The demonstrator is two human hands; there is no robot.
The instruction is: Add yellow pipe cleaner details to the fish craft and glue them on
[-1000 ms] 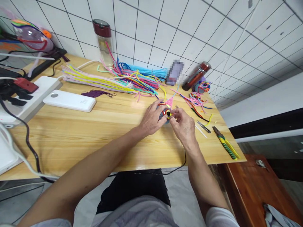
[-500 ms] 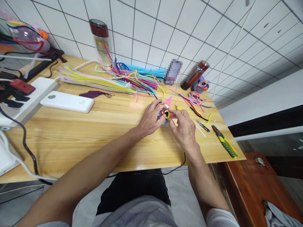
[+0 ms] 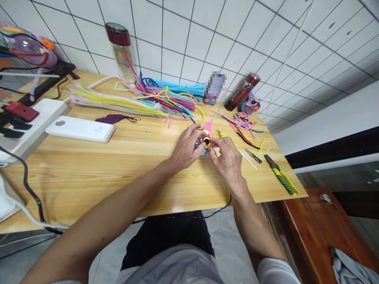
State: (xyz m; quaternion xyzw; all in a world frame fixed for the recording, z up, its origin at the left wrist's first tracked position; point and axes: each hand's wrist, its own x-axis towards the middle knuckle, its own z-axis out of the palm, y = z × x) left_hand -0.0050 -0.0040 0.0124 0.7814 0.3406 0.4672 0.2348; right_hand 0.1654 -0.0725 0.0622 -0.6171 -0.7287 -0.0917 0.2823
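A small fish-like craft piece (image 3: 200, 144), wrapped in coloured pipe cleaners, is between my hands above the table. My left hand (image 3: 187, 146) closes around its left side, fingers over the top and thumb at the front. On its face is a round pipe-cleaner eye (image 3: 206, 141), black in the middle with yellow and red around it. My right hand (image 3: 226, 156) pinches at the right edge of this eye with thumb and forefinger. A pink ribbed tail-like part (image 3: 209, 125) sticks up behind. My fingers hide much of the body.
Pipe-cleaner bundles (image 3: 118, 103) lie at the back beside a glass bottle (image 3: 120, 51). To the right are green-yellow pliers (image 3: 281, 174), thread snips (image 3: 253, 155), a red flask (image 3: 242, 91) and a similar craft fish (image 3: 249, 105). A white power bank (image 3: 79, 129) and power strip (image 3: 44, 114) occupy the left.
The black centre of the eye shows more plainly now, and my right fingers have shifted slightly over it. My left hand keeps its hold. The whole view has moved a little.
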